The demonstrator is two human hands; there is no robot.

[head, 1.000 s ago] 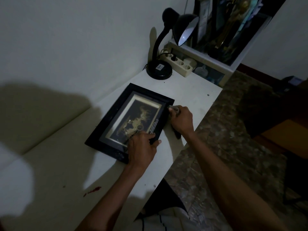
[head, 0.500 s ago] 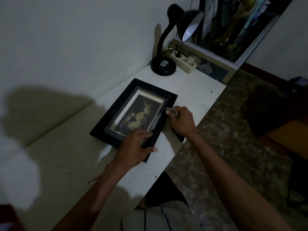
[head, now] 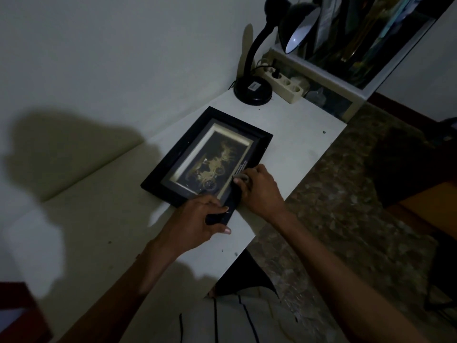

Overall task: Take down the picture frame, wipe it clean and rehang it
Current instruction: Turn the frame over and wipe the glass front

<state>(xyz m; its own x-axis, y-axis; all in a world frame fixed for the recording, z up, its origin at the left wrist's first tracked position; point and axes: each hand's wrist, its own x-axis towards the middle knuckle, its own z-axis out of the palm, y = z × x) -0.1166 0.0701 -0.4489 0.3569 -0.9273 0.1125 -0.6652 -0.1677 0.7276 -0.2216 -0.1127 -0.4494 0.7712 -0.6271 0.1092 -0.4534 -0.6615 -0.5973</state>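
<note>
Two bare hands work at the middle of the frame on a long white tabletop (head: 291,134) that runs from the lower left up to the upper right, set against a pale plastered wall (head: 111,58) filling the upper left. A mottled brown stone floor (head: 346,206) takes the right half. At the top right stands a white-edged glass-fronted cabinet (head: 351,85) with dim, dark items inside that cannot be made out. A black gooseneck desk lamp (head: 253,90) has its round base at the far end of the tabletop, its shade tilted toward the upper right. Just beside the base lies a cream multi-socket power strip (head: 284,85) with a black plug in one socket.

Flat on the tabletop at centre lies the black rectangular picture frame (head: 183,154), holding a gold-toned image on a dark ground under a pale mat. Nothing lies across it except the two hands at its lower-right edge.

The left hand (head: 195,224) grips the frame's near corner, fingers curled over the top and thumb below the edge. The right hand (head: 259,189) presses on the frame's right border, fingers bunched round a small greyish cloth (head: 239,178) that only peeks out at the fingertips.
</note>
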